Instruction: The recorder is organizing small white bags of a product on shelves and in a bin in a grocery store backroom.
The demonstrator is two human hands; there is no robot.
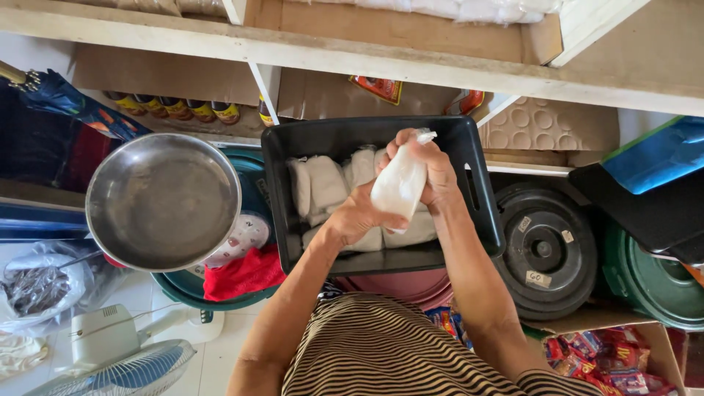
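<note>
Above the black plastic crate (469, 183) in front of you, both your hands meet on one small white filled bag (400, 187). Your right hand (433, 172) is closed around the upper part of the bag, fingers wrapped over the twisted clear plastic neck that pokes out at the top. Your left hand (356, 216) is closed under and against the lower left side of the bag, cupping its bottom.

The bag's long axis runs tilted, from its neck at the upper right down to its rounded base at the lower left, so the neck lies toward your right hand and the bulk toward your left. Both hands touch it; neither is nearer than the other.

Directly beneath the bag, inside the crate, more white bags (326, 183) of the same kind lie packed side by side, mostly along the left and far side, with bare crate floor showing at the near edge. Left of the crate, well apart from your hands, a round metal pan (163, 202) sits on a weighing scale (246, 236). To the right stands a dark round lid (546, 249).
</note>
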